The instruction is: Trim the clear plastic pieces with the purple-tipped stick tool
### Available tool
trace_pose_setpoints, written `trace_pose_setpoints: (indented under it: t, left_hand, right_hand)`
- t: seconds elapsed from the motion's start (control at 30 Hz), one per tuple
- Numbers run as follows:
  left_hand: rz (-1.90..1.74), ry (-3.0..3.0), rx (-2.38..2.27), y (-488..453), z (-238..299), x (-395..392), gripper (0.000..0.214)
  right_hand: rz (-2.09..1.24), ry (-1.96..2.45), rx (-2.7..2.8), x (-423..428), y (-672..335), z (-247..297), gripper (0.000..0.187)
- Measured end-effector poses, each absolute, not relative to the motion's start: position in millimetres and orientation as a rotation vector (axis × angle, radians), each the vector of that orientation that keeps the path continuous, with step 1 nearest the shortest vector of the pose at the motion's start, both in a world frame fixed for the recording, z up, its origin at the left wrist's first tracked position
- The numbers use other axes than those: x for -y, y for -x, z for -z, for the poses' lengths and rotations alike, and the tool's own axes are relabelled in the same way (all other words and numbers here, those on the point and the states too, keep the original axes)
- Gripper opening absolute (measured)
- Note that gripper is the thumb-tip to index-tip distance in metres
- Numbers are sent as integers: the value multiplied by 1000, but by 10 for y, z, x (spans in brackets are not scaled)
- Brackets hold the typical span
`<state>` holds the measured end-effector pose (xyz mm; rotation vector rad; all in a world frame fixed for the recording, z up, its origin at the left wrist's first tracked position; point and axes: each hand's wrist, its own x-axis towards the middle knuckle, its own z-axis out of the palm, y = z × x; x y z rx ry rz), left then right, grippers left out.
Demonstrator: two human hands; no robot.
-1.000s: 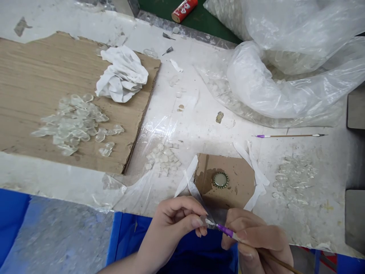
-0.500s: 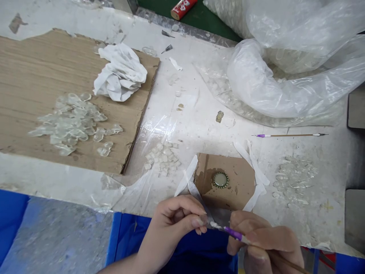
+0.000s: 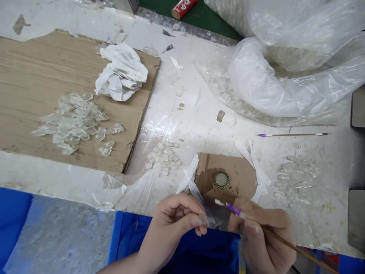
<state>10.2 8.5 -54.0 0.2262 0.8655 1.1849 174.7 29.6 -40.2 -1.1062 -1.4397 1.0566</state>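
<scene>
right hand [image 3: 264,236] grip clamped on stylus [image 3: 235,209], left hand [image 3: 171,228] grip pinching clear film [image 3: 209,220], below cardboard edge [image 3: 239,190]

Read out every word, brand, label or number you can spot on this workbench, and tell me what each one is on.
Red tube at the far edge: white lettering, too blurred to read.
Bottle cap: no writing that I can see.
Wooden pick in the right hand: purple band, no writing that I can see.
Nothing else readable shows.
</scene>
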Motion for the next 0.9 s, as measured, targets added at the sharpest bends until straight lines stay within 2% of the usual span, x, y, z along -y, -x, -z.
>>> trace_pose_setpoints:
  t: [0.1,0.23,0.9]
  left_hand:
    - [-1173,-229,-869,-97,544,-77,16]
    - [-1177,-225,-847,-97,551,-82,13]
    - [-1196,-218,-762,-97,564,-103,7]
  right_hand:
    - [-1154,867,1290,-244,-1682,383,16]
    - [-1249,800,1298,-264,-1638,372,20]
    - [-1240,845,1323,-278,-1643,325,14]
